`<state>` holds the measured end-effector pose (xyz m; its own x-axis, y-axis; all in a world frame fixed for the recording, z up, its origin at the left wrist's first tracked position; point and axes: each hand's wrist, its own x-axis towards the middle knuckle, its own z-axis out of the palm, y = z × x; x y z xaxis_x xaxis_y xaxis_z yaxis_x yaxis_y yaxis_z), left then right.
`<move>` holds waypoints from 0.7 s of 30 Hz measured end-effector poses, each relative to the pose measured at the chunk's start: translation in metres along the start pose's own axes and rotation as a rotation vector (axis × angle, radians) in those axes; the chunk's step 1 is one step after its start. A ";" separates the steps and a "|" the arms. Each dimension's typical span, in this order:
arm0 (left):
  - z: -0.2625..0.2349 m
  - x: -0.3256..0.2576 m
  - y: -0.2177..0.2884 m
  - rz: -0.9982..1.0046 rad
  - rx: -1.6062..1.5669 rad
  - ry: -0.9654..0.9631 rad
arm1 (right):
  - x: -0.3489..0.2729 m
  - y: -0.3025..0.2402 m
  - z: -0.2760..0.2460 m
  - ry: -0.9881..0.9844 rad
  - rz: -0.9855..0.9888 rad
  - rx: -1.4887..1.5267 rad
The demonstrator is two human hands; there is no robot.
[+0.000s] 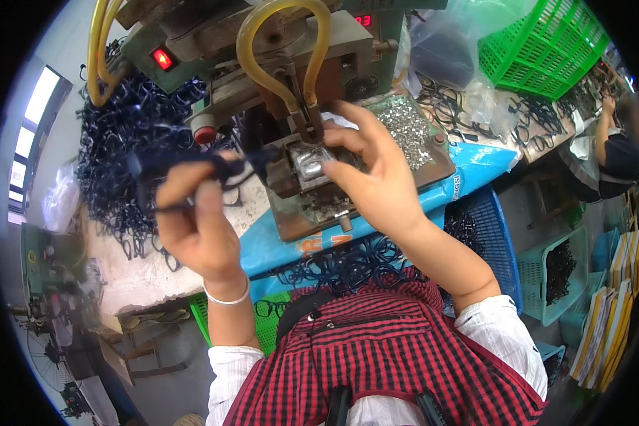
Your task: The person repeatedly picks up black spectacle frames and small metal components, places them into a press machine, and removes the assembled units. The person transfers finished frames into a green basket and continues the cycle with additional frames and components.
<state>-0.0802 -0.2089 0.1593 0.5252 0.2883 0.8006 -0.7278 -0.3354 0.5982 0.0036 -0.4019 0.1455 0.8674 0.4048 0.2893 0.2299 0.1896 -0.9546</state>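
My left hand [195, 220] pinches a dark eyeglass frame [224, 170], smeared by motion, left of the press fixture. A white band circles that wrist. Over the fixture's shiny metal block [311, 162] curves my right hand [376, 167], its thumb and fingers spread apart at the block's right side; nothing shows between them. Just above the block stands the press head [307, 124], fed by a looped yellow hose [247, 53]. Small silver metal bits [405, 128] cover the machine bed to the right of my right hand.
A big heap of dark eyeglass frames [131, 142] lies at left; more frames [341, 266] lie at my lap. A red button [204, 135] juts from the machine. Green basket [547, 46], blue crate [486, 241] and another person [610, 153] are at right.
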 end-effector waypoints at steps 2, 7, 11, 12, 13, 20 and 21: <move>0.017 -0.011 0.005 0.072 -0.048 -0.100 | -0.002 0.001 -0.020 -0.068 -0.049 -0.126; 0.019 -0.032 -0.006 0.235 0.403 -0.569 | 0.007 0.093 -0.110 0.275 -0.196 -1.275; 0.022 -0.033 -0.011 0.258 0.400 -0.572 | 0.001 0.110 -0.124 0.230 -0.293 -1.162; 0.021 -0.032 -0.010 0.244 0.398 -0.582 | 0.004 0.108 -0.118 0.207 -0.327 -1.154; 0.020 -0.031 -0.009 0.230 0.398 -0.590 | 0.008 0.106 -0.113 0.181 -0.362 -1.146; 0.019 -0.061 0.011 0.178 0.537 -0.428 | 0.047 0.109 -0.115 0.097 -0.510 -1.149; 0.015 -0.075 0.019 0.196 0.624 -0.367 | 0.042 0.111 -0.116 0.175 -0.401 -1.038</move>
<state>-0.1273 -0.2502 0.1110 0.6045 -0.1105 0.7889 -0.4958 -0.8274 0.2639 0.1170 -0.4678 0.0434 0.6794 0.3358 0.6524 0.6912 -0.5912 -0.4155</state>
